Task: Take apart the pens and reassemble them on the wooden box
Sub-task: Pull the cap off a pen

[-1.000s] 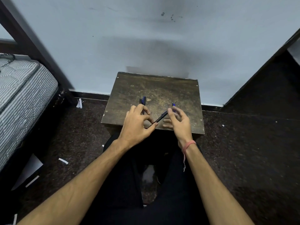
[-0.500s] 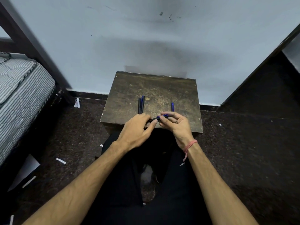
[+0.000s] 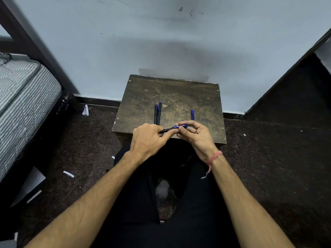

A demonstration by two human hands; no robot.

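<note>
No readable text, label, brand, number or sign anywhere: none on the dark blue pen (image 3: 172, 129), the worn brown wooden box (image 3: 179, 93) or the pale blue wall (image 3: 161, 42).

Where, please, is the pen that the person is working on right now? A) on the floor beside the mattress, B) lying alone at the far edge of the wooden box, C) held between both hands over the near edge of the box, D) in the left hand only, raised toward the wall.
C: the pen spans from the left hand to the right hand, just above the near edge of the wooden box.
</note>
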